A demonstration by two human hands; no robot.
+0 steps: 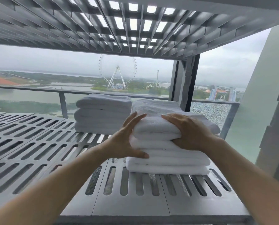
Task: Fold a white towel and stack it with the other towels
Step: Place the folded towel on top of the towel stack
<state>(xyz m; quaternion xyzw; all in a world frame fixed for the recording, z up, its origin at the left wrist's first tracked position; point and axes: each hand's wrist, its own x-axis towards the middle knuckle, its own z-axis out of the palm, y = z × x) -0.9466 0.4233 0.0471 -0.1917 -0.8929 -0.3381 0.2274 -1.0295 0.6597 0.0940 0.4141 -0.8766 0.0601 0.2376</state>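
A folded white towel (156,127) lies on top of the near stack of white towels (168,166), on the right part of a grey slotted shelf (38,140). My right hand (189,132) holds this top towel at its front edge, with the fingers flat on top and the thumb tucked beneath it. My left hand (127,137) rests against the stack's left corner. Its fingers are straight on the top towel, and its thumb presses the front of the lower towels.
A second stack of white towels (101,114) stands behind and to the left. Another slotted shelf (119,21) hangs close overhead. A shelf post (187,85) rises behind the right of the near stack. A glass balcony railing (38,90) runs behind.
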